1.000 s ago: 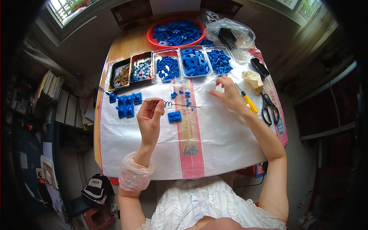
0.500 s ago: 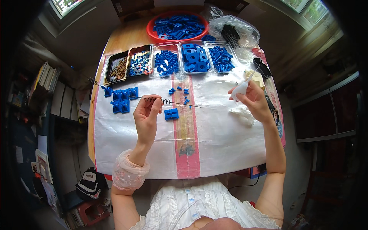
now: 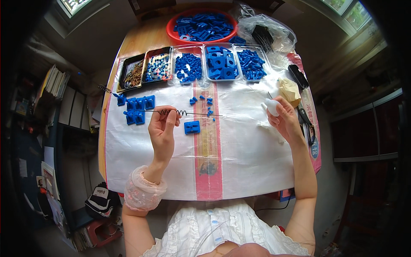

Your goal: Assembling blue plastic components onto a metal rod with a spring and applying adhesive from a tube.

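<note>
Between the thumb and fingers of my left hand [image 3: 162, 130] is a thin dark wire with a coiled spring section [image 3: 184, 113], held roughly level above the table. My right hand [image 3: 286, 120] grips a small white squeeze bottle [image 3: 271, 105] with a thin metal tip pointing up. Just right of my left hand lies a single blue plastic base [image 3: 192, 127]. Several small blue plugs [image 3: 209, 101] are scattered beyond it. Left of that hand, several blue bases [image 3: 137, 116] stand grouped together, and another coiled wire [image 3: 105, 89] rises from a blue piece at the group's far left.
A row of trays holds brass-coloured pins [image 3: 134, 73], small nuts [image 3: 157, 68] and blue parts [image 3: 222, 64]. Behind them stands a red basin [image 3: 171, 31] of blue pieces beside a clear plastic bag [image 3: 280, 32]. Scissors [image 3: 306, 122] and crumpled paper [image 3: 289, 91] lie at the right.
My right hand has shifted slightly right and down and turned the squeeze bottle, so its spout no longer points up to the right. My left hand still holds the wire almost in place.
</note>
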`<state>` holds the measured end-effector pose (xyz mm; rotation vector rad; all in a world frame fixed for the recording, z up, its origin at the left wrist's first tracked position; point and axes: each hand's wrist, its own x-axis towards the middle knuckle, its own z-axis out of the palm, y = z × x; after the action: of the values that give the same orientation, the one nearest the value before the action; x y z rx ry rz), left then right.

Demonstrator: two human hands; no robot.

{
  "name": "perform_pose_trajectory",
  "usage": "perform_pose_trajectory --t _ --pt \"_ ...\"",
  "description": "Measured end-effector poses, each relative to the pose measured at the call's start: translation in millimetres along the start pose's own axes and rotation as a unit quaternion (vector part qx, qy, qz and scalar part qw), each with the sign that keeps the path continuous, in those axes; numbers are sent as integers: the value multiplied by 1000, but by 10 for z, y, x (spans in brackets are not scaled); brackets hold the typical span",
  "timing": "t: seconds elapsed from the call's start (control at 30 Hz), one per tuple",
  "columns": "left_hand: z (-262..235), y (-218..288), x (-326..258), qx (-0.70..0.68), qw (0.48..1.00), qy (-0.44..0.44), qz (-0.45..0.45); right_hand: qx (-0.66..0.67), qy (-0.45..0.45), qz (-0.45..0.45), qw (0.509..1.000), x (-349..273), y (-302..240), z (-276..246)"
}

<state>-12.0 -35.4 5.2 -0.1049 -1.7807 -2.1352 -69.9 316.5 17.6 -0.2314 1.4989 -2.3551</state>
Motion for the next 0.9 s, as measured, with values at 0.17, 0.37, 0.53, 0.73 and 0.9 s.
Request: perform_pose_trajectory --t 0.17,0.37,0.53,0.73,0.9 --pt "39 16 -27 5 1000 -23 0 5 21 -30 999 -5 -81 -147" --pt "57 17 -46 5 999 -36 1 -17 51 -14 998 -20 -159 -122" --pt "45 10 -39 -7 999 -31 -5 -60 72 -25 995 -14 -110 -124" --pt "44 1 -42 -12 999 -29 -13 -105 71 -1 992 -21 -91 -58" --pt "56 -1 -48 -18 999 -33 -16 -136 70 6 988 -38 -92 -17"
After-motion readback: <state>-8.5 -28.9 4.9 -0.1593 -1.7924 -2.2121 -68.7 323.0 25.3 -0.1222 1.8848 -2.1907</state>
